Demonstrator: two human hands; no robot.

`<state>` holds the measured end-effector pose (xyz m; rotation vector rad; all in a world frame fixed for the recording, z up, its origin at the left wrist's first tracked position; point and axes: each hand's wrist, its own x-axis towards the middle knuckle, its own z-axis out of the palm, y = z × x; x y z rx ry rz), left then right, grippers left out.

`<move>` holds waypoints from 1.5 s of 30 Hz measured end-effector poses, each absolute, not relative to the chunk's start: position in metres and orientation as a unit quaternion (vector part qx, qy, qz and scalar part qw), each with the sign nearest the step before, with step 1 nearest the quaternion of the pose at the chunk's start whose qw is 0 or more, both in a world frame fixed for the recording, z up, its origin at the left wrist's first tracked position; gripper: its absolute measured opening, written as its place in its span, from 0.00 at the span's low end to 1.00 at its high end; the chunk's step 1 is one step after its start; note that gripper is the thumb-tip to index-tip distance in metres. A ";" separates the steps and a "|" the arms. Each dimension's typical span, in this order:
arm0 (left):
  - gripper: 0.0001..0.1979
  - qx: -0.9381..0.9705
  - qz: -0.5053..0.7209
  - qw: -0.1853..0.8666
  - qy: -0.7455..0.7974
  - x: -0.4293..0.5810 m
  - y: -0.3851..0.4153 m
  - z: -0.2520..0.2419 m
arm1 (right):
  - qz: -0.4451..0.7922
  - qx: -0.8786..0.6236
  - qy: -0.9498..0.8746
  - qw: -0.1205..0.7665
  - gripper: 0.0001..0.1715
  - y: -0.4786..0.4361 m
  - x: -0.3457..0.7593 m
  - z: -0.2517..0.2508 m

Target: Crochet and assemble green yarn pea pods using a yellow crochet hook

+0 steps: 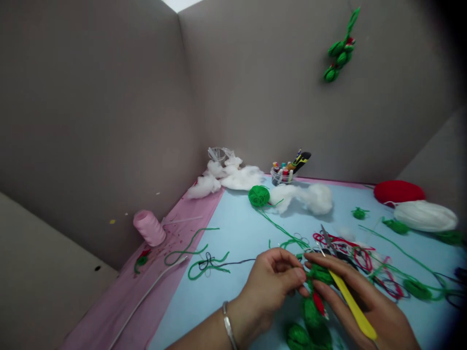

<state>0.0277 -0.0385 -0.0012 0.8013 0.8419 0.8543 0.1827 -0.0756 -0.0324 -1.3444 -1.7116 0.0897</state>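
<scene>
My left hand (268, 284), with a silver bangle at its wrist, pinches the green crocheted piece (312, 313) between thumb and fingertips. My right hand (379, 304) holds a crochet hook (350, 304) by its yellow handle, the metal tip pointing up and left past the fingers. The fingers of that same hand also steady a green yarn lobe at the piece's top. A small red and white part (318, 304) shows on the piece, and more rounded green lobes hang below between the hands. Where the hook's tip meets the yarn is too small to tell.
Scissors (328, 240) lie by tangled red yarn (365, 253) beyond my right hand. A green yarn ball (259, 196), white stuffing (317, 198), a pen cup (282, 176), red yarn (399, 192) and white yarn (425, 215) stand farther back. A pink thread cone (149, 228) is left.
</scene>
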 end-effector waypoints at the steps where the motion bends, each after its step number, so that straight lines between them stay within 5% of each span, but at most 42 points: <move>1: 0.14 0.372 0.389 0.751 0.383 0.027 -0.038 -0.001 | 0.039 -0.549 -0.694 0.463 0.14 -0.075 0.183 -0.034; 15: 0.15 0.377 0.413 0.734 0.386 0.027 -0.037 -0.004 | 0.009 -0.551 -0.701 0.453 0.16 -0.071 0.184 -0.039; 21: 0.09 0.395 0.419 0.708 0.409 0.029 -0.036 -0.008 | -0.011 -0.504 -0.727 0.466 0.09 -0.071 0.181 -0.033; 26: 0.08 0.440 0.377 0.710 0.399 0.027 -0.036 -0.005 | 0.059 -0.493 -0.751 0.435 0.10 -0.068 0.188 -0.025; 45: 0.31 0.326 0.345 0.803 0.360 0.023 -0.039 -0.003 | 0.130 -0.545 -0.690 0.458 0.07 -0.071 0.187 -0.020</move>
